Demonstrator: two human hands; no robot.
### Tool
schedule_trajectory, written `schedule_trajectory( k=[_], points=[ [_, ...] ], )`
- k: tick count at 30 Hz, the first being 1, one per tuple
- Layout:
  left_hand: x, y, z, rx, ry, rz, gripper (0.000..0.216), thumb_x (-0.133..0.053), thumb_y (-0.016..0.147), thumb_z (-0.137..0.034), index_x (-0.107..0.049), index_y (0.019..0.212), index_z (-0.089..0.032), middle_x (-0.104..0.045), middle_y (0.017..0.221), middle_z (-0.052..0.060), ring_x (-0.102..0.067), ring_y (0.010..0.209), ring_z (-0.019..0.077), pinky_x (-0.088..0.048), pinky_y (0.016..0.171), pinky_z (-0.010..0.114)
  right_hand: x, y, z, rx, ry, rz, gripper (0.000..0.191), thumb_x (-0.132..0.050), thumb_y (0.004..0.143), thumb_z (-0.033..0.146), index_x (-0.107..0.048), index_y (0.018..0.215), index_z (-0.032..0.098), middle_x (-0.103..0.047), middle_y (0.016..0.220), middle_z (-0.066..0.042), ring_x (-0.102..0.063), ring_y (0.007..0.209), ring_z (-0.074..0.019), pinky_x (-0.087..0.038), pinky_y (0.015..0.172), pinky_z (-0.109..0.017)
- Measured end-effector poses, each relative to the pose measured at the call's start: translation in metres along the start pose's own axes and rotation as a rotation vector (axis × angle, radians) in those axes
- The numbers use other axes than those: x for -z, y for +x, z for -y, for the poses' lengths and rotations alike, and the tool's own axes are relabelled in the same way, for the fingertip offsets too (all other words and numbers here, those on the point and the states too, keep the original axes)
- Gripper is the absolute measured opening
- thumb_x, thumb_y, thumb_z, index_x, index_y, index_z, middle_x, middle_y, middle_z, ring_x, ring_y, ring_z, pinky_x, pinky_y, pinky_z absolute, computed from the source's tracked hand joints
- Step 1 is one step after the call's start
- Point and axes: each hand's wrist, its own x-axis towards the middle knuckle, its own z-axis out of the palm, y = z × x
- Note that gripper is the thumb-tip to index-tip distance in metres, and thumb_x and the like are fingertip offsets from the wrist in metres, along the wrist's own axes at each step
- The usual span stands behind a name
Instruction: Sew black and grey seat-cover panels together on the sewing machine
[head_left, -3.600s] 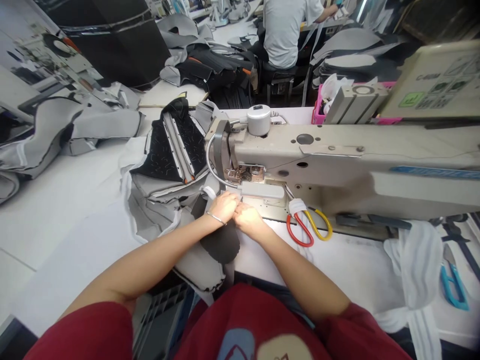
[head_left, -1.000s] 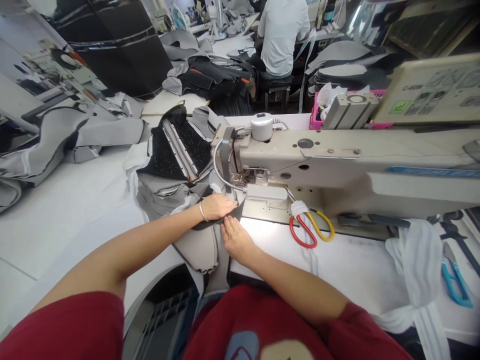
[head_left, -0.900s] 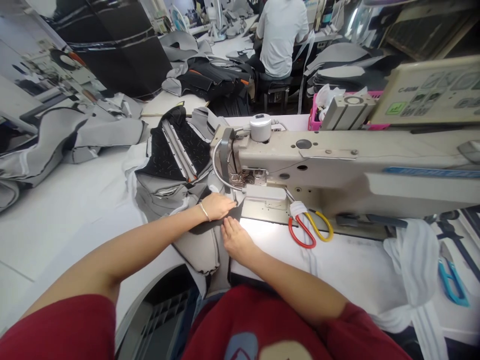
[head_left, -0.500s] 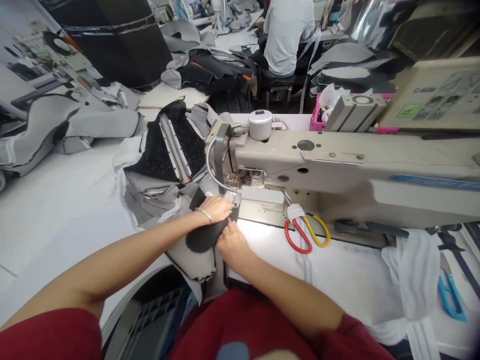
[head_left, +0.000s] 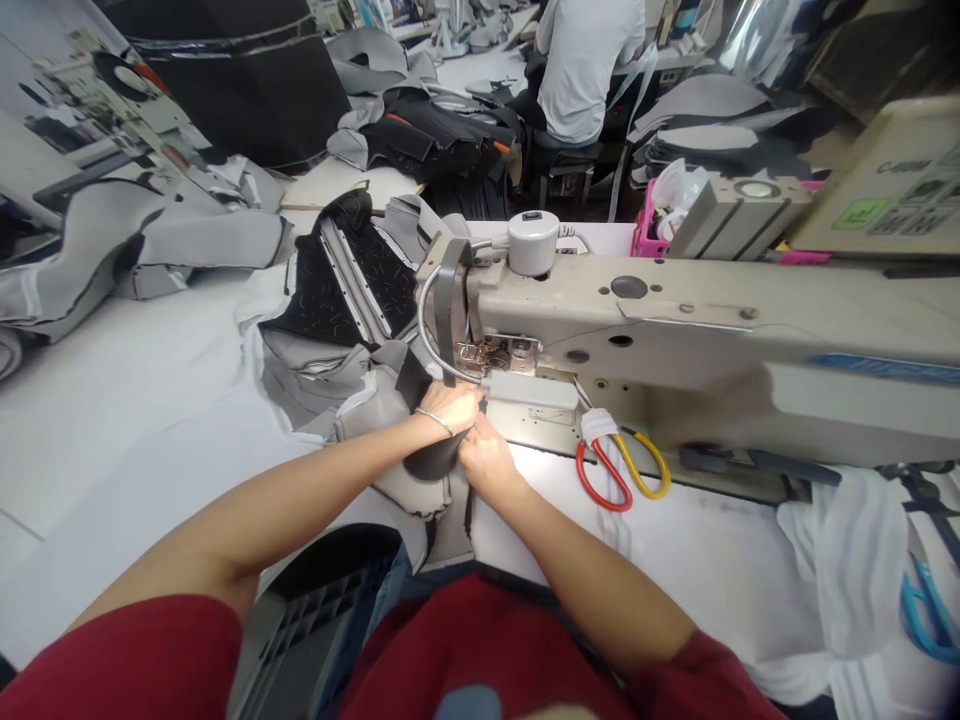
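Observation:
A beige industrial sewing machine (head_left: pixel 675 340) stands on the white table (head_left: pixel 135 420). Grey and black padded fabric (head_left: pixel 352 380) lies under its needle head and trails off the table's front edge. My left hand (head_left: pixel 450 405), with a thin bracelet on the wrist, rests curled on a black fabric piece (head_left: pixel 431 462) right at the needle. Touching it from the right, my right hand (head_left: pixel 486 462) pinches the same fabric edge. Both hands are closed on the cloth, just below the presser foot.
Red and yellow handled scissors (head_left: pixel 619 468) lie on the machine bed to the right of my hands. White cloth (head_left: pixel 847 560) and blue snips (head_left: pixel 926 605) sit far right. Grey fabric piles (head_left: pixel 112 250) lie left. A person in a grey shirt (head_left: pixel 589 60) sits behind.
My right hand moved from lying flat on the table up to the needle and closed on the fabric edge. The black piece is folded and bunched closer to the presser foot.

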Motion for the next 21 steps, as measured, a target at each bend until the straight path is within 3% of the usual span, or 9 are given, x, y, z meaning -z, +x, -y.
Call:
schedule_trajectory(
  k=[6,16,21],
  points=[
    [-0.0024,0.0002,0.0005,0.001,-0.017,-0.021,0.030,-0.037,0.076,-0.025,-0.062,0.088,-0.015,-0.062,0.084,0.010,-0.057,0.076,0.0204,-0.041,0.062,0.028,-0.0121,-0.0014,-0.0034,-0.028,0.032,-0.049,0.023,-0.043,0.078,0.009,-0.062,0.092,0.006,-0.061,0.092,-0.014,-0.051,0.099,-0.0195,-0.031,0.099,-0.034],
    [-0.0033,-0.0022,0.0025,0.030,-0.056,-0.025,0.030,-0.036,0.077,-0.027,-0.061,0.091,-0.020,-0.062,0.082,0.008,-0.058,0.080,0.0219,-0.041,0.062,0.029,-0.0089,-0.0012,-0.0038,-0.023,0.041,-0.059,0.022,-0.044,0.079,0.009,-0.063,0.090,0.007,-0.061,0.094,-0.012,-0.050,0.100,-0.0203,-0.033,0.098,-0.034],
    [-0.0002,0.0045,0.0037,0.025,-0.072,0.043,0.027,-0.041,0.075,-0.029,-0.063,0.087,-0.017,-0.062,0.083,0.011,-0.057,0.078,0.0243,-0.040,0.062,0.031,-0.0094,-0.0004,-0.0038,-0.034,0.079,-0.086,0.023,-0.043,0.080,0.009,-0.060,0.095,0.006,-0.059,0.098,-0.014,-0.048,0.104,-0.0182,-0.032,0.099,-0.032]
  ],
)
